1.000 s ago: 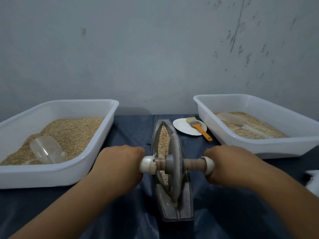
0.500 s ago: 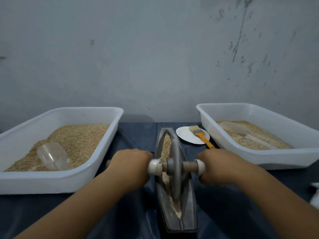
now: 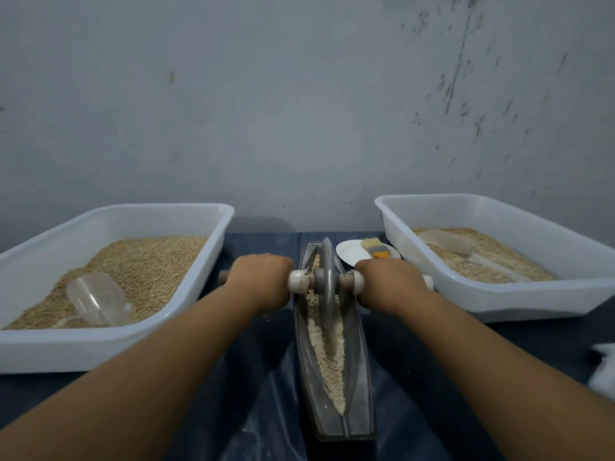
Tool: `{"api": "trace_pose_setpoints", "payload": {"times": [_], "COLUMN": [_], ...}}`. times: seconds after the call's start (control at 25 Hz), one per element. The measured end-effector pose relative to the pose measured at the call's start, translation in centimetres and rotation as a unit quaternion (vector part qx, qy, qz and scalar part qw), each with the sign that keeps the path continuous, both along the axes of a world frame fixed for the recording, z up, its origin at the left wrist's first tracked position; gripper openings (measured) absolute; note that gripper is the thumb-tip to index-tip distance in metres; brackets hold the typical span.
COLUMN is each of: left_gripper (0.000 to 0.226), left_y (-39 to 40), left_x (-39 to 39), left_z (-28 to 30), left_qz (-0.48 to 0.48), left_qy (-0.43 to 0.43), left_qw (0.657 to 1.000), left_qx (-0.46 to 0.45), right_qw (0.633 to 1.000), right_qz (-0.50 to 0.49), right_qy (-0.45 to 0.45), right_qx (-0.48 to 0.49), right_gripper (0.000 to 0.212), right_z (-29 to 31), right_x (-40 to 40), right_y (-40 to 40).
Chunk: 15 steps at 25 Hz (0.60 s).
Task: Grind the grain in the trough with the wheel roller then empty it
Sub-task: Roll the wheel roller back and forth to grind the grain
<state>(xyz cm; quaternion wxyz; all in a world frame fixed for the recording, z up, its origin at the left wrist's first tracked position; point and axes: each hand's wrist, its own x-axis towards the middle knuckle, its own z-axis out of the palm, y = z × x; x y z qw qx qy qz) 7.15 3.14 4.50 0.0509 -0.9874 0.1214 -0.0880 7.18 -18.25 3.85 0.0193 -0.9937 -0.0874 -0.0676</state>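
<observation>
One wheel roller (image 3: 325, 277) rolled farther up one trough (image 3: 361, 377), two hands gripping.

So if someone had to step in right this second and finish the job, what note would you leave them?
Left hand and right hand each grip one end of the wheel roller's axle handle.
The wheel stands in the trough, toward its far end.
Grain lies along the trough's groove on the near side, looking partly crushed.
Done: grinding is under way.
Left: keep rolling until the grain is ground, then empty the trough. The right tub looks the likely place, but that is a guess.
</observation>
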Motion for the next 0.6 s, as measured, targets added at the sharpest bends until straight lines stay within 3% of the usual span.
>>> {"api": "trace_pose_setpoints", "payload": {"times": [0.2,0.36,0.6], "left_gripper": [0.019,0.023,0.012], "left_y": [0.4,1.5,1.1], "left_x": [-4.8,-8.1,-2.2], "left_z": [-0.8,-1.8,-1.9], "left_qz": [-0.035,-0.056,0.021], "left_qy": [-0.026,-0.085,-0.069], "left_qw": [0.999,0.995,0.997], "left_qx": [0.005,0.001,-0.022], "right_qw": [0.996,0.996,0.999], "right_qz": [0.052,0.061,-0.004], "right_qy": [0.073,0.027,-0.038], "right_qx": [-0.015,-0.058,-0.017], "right_gripper": [0.022,0.019,0.017], "right_z": [0.6,0.3,-0.4], "right_x": [-5.2,-9.0,-1.0], "right_y": [-1.3,-2.5,-1.9]}}
